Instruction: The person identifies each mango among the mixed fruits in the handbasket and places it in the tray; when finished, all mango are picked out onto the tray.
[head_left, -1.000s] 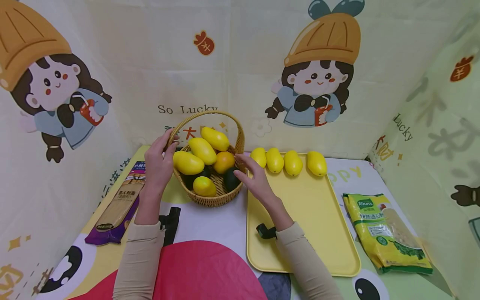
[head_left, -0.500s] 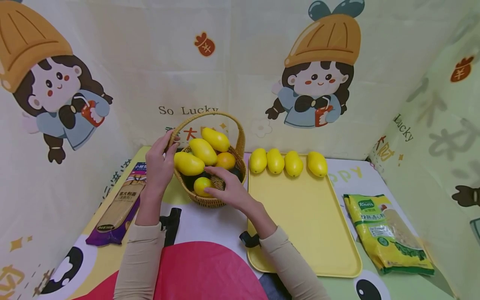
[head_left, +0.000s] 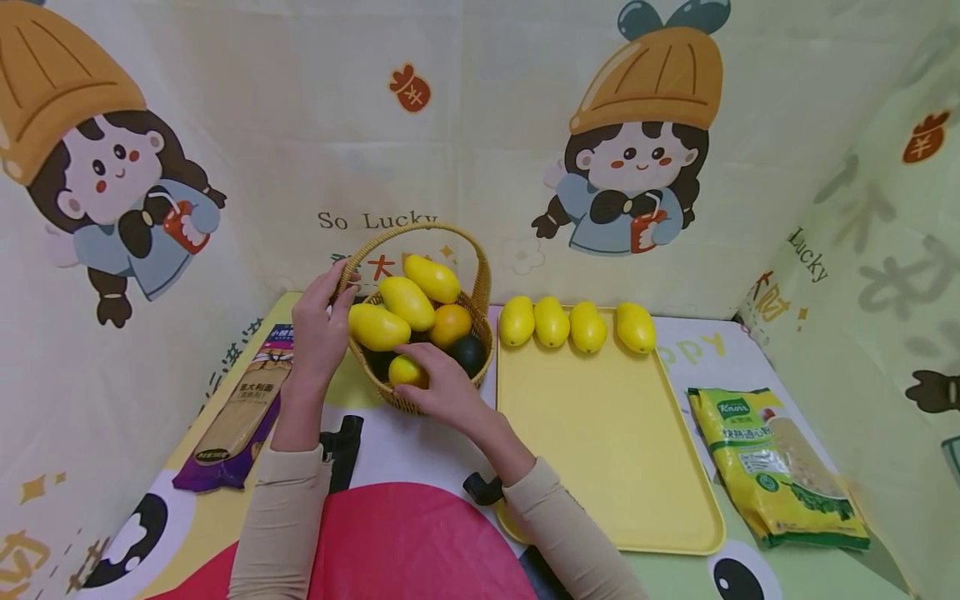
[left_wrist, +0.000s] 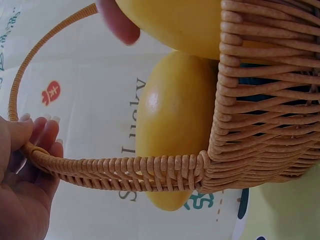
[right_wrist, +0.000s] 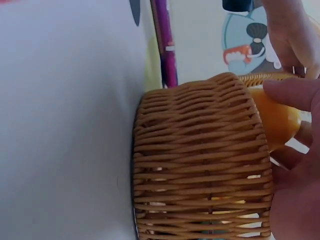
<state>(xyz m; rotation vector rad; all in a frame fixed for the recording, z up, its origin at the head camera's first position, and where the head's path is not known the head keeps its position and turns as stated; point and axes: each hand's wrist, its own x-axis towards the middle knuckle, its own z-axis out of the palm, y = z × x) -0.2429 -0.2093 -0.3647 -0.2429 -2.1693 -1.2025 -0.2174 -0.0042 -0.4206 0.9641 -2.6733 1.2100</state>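
A wicker basket (head_left: 401, 403) full of fruit stands at the back of the table. My left hand (head_left: 318, 333) grips the left side of its arched handle (left_wrist: 125, 172), thumb and fingers around the cane. At the basket's front, my right hand (head_left: 446, 387) curls thumb and fingers about a small yellow-orange fruit (head_left: 407, 372), still at rim height; the right wrist view shows the fruit (right_wrist: 277, 122) between them. Yellow mangoes (head_left: 405, 302) are heaped behind it, with an orange (head_left: 450, 325) and a dark green, avocado-like fruit (head_left: 468, 356) at the right.
Right of the basket lies a yellow tray (head_left: 600, 442), several mangoes (head_left: 587, 327) lined up along its far edge. A purple spaghetti pack (head_left: 236, 408) lies at the left, a yellow-green Knorr bag (head_left: 776, 467) at the right. Patterned cloth walls rise behind and beside.
My right hand has moved left from the basket's right rim to the small yellow-orange fruit at the front and closed around it. The left hand stays on the handle.
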